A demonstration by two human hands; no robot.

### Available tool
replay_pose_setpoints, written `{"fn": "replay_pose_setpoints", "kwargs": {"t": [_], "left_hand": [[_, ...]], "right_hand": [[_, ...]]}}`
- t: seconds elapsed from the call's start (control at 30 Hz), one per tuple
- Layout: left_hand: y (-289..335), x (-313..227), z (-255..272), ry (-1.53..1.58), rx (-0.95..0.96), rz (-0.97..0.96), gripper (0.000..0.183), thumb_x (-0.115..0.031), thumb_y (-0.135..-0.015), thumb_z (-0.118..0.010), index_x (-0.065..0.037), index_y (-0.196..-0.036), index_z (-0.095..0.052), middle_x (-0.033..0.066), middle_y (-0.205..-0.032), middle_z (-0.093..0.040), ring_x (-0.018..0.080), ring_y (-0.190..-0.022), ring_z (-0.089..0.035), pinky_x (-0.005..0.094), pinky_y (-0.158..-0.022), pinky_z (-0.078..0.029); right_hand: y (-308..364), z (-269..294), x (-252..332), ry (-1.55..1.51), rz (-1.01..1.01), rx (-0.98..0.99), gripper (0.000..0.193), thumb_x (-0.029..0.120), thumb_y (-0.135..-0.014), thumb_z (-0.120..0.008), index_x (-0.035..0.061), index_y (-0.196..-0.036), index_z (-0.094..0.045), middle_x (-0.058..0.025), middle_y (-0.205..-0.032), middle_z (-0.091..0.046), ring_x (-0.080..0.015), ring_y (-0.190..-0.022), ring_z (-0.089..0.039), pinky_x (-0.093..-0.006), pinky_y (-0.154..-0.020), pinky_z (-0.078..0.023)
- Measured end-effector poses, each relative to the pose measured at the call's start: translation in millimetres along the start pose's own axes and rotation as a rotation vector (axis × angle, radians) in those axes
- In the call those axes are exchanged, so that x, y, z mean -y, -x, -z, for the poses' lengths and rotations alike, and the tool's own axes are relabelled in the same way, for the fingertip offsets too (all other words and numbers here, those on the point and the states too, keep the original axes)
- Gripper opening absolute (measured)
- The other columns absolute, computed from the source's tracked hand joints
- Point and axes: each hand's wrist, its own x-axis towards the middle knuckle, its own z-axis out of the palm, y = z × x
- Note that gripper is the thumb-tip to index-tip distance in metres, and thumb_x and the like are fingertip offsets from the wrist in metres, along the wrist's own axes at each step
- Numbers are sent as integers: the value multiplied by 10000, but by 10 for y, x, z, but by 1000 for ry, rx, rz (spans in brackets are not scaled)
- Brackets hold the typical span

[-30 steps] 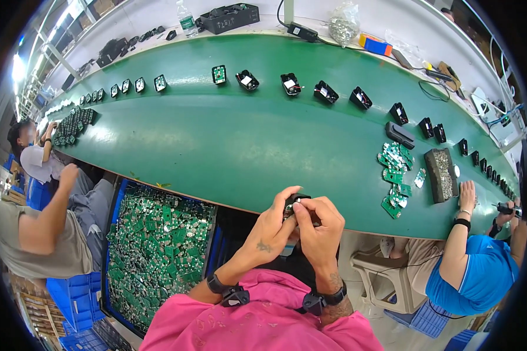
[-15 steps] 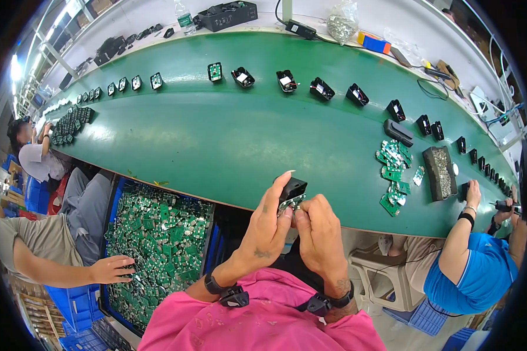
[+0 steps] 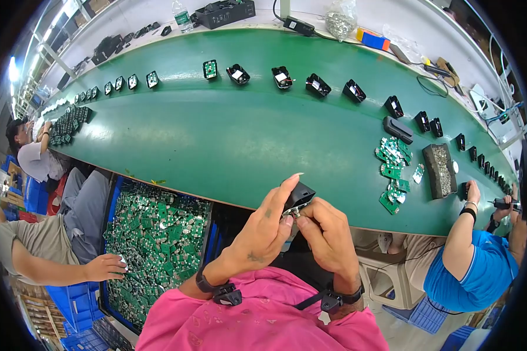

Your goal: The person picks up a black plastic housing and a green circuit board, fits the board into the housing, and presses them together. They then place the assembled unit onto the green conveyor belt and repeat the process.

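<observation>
Black plastic housing (image 3: 301, 193) sits pinched in my left hand (image 3: 262, 229), forefinger extended, while my right hand (image 3: 329, 235) curls at its near edge, whether gripping I cannot tell.

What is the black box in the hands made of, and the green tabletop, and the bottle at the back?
Black box: probably hard plastic, because it looks smooth with crisp edges.
Green tabletop: maybe a rubber or plastic sheet, or paint; its soft shine shows it's smooth.
Bottle: likely clear plastic, since it's see-through and glossy, though glass can look similar.
</observation>
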Motion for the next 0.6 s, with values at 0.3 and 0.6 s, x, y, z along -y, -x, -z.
{"fn": "replay_pose_setpoints", "kwargs": {"t": [0.3, 0.6], "left_hand": [[-20, 37, -116, 92, -45, 61, 652, 4, -941, -456, 16, -1551, -225, 276, -1404, -438, 410, -1262, -492, 428, -1102, -368], [14, 89, -367, 220, -80, 185, 675, 9, -942, -466, -16, -1569, -217, 269, -1486, -413, 401, -1328, -483, 413, -1108, -374]], "right_hand": [[81, -129, -125, -296, -28, -264, 40, -14, -931, -606, -44, -911, -623, -30, -806, -575, -65, -589, -518, -219, -486, -384], [185, -194, -175, -901, -215, -270, 120, 56, -988, -605, -47, -1034, -648, -30, -730, -608, -41, -545, -498, -201, -453, -390]]}}
